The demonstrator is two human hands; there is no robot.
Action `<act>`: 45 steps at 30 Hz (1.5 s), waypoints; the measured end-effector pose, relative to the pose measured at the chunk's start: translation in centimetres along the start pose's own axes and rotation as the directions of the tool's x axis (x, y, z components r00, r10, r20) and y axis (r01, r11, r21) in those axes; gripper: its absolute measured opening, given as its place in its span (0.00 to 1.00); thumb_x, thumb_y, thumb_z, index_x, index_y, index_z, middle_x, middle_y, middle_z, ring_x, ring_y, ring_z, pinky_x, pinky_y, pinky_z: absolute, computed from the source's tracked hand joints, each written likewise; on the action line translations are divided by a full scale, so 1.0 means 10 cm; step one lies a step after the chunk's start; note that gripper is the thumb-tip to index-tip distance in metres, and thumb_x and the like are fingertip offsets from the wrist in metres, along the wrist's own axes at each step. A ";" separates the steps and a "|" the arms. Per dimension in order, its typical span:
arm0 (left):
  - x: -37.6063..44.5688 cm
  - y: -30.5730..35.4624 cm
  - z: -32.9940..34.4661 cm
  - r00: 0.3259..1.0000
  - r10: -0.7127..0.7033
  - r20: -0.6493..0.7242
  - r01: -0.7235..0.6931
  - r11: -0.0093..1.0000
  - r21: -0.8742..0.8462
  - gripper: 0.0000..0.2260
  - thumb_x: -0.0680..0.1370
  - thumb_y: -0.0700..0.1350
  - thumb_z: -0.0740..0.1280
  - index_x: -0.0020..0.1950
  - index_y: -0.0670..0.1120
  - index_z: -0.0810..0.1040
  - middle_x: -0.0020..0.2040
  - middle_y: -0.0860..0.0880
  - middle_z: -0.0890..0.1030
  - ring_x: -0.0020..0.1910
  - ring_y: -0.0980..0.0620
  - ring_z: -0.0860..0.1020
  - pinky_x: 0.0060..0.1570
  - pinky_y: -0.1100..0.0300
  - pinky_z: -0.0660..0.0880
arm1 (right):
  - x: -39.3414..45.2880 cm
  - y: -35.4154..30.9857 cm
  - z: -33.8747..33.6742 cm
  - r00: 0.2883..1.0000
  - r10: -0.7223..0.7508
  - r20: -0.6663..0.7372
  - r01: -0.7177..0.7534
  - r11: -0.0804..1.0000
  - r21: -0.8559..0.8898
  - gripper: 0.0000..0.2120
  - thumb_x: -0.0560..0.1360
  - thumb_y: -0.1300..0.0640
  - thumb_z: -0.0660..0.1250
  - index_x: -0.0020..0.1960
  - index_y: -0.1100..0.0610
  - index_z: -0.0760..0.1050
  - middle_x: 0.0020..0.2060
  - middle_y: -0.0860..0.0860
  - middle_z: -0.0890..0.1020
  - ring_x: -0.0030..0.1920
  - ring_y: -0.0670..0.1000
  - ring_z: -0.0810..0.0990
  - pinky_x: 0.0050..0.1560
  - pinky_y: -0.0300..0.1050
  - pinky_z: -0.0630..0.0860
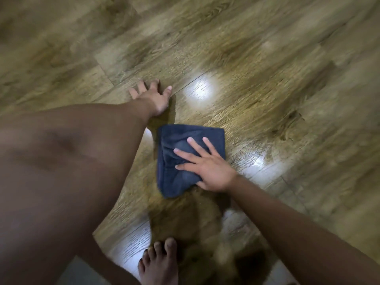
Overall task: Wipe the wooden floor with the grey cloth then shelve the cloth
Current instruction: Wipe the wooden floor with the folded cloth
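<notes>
Glossy wood-plank floor (pixel 257 64), bright light reflections (pixel 200 89)

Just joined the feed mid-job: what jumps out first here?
The folded grey cloth lies at the centre of the wooden floor, with the right hand pressed flat on it, fingers spread. The left hand is braced on the boards just beyond. A bare foot shows at the bottom edge.

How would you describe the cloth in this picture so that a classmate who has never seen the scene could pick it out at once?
Start with the wooden floor that fills the view. Near its middle, between the left hand braced flat on the boards and a bare foot at the bottom edge, lies the cloth, with the right hand pressing flat on it. It is the only dark blue-grey, folded, soft thing there.
</notes>
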State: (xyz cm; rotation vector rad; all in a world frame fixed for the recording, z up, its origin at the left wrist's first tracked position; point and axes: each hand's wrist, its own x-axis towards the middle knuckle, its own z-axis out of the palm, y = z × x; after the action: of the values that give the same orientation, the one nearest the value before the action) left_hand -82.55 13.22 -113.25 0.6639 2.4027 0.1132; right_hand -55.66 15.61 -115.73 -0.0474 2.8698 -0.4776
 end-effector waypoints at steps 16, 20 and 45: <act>-0.15 0.62 0.57 0.813 0.580 0.039 -0.556 0.756 0.347 0.27 0.82 0.61 0.53 0.80 0.60 0.51 0.83 0.50 0.45 0.81 0.46 0.43 0.74 0.32 0.45 | -1.28 1.91 -0.33 0.576 0.785 -0.226 -0.669 0.612 0.422 0.29 0.73 0.54 0.68 0.73 0.43 0.70 0.81 0.42 0.58 0.82 0.58 0.47 0.77 0.66 0.38; -0.21 0.84 0.87 0.803 0.575 0.155 -0.585 0.714 0.384 0.30 0.79 0.68 0.44 0.79 0.64 0.40 0.82 0.52 0.37 0.81 0.47 0.36 0.72 0.29 0.39 | -1.46 1.90 -0.36 0.389 0.895 -0.218 -0.742 0.445 0.501 0.27 0.74 0.56 0.67 0.72 0.43 0.70 0.81 0.43 0.58 0.82 0.58 0.46 0.78 0.66 0.38; -0.83 1.53 1.38 0.919 0.252 0.304 -0.345 0.887 0.308 0.35 0.76 0.75 0.41 0.75 0.64 0.27 0.73 0.48 0.19 0.71 0.38 0.20 0.66 0.26 0.28 | -1.57 0.05 0.38 0.969 0.239 -0.057 -0.243 0.968 -0.062 0.41 0.65 0.40 0.76 0.75 0.44 0.68 0.81 0.48 0.57 0.81 0.64 0.49 0.76 0.70 0.44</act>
State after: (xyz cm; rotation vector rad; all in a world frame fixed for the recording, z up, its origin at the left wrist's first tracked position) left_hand -62.09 21.33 -115.97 1.1469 2.0684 -0.2741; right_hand -39.52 16.01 -115.94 0.3026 2.8862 -0.3360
